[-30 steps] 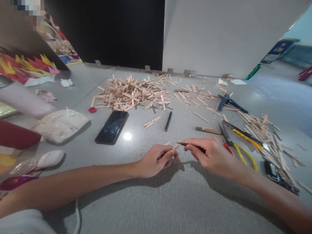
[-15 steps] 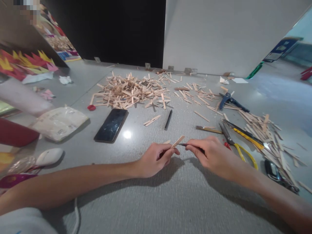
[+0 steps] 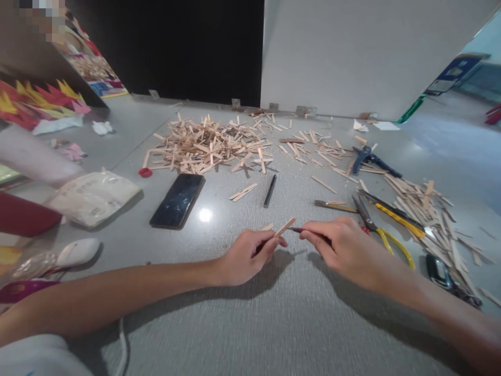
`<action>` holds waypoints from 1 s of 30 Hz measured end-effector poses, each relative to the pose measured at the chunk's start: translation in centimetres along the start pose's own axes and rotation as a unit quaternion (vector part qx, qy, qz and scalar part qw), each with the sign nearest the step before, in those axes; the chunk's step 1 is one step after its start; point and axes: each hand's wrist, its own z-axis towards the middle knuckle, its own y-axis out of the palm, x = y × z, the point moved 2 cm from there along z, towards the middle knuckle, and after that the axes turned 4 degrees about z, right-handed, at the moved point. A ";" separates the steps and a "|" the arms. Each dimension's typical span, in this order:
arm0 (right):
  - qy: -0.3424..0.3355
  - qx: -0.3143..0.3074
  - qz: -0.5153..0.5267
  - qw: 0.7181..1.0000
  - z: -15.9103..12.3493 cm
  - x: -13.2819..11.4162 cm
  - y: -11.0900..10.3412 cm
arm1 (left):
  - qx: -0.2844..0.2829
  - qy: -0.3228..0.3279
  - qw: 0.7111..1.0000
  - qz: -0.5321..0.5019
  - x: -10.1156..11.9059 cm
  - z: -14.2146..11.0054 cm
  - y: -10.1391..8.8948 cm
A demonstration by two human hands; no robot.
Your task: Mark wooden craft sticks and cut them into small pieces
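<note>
My left hand (image 3: 250,257) is closed in a pinch around a pale wooden craft stick (image 3: 286,226), whose rounded end points up and right. Part of another pale stick shows behind these fingers. My right hand (image 3: 340,249) grips a thin, dark, pointed tool (image 3: 296,230); its tip lies right beside the craft stick, and whether they touch I cannot tell. Most of the tool's handle is hidden in the palm. Beyond the hands, a black pen (image 3: 270,191) lies on the grey table (image 3: 235,334) beside a few loose sticks (image 3: 243,192).
A large heap of craft sticks (image 3: 211,143) spreads before the upright panel. A phone (image 3: 178,201), plastic packet (image 3: 96,197) and mouse (image 3: 79,253) lie to the left. Scissors (image 3: 385,237), a yellow cutter (image 3: 399,216), blue pliers (image 3: 363,158) and more sticks lie right.
The tip of the dark tool has shifted slightly right along the stick, with my right hand. My left hand keeps its hold almost unmoved.
</note>
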 end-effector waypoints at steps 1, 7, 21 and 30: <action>-0.003 0.004 -0.006 1.000 0.0 -0.1 -0.1 | -0.003 0.001 1.000 0.001 0.0 0.0 0.0; 0.006 -0.016 -0.038 0.999 0.0 -0.1 -0.1 | -0.006 0.011 1.000 0.009 0.2 0.0 0.0; -0.011 -0.044 0.027 0.999 0.4 0.0 0.3 | -0.012 0.055 0.998 0.037 -0.1 0.0 0.0; -0.060 -0.035 0.142 0.987 1.5 1.0 0.8 | -0.069 -0.010 0.989 -0.132 0.0 0.1 -0.2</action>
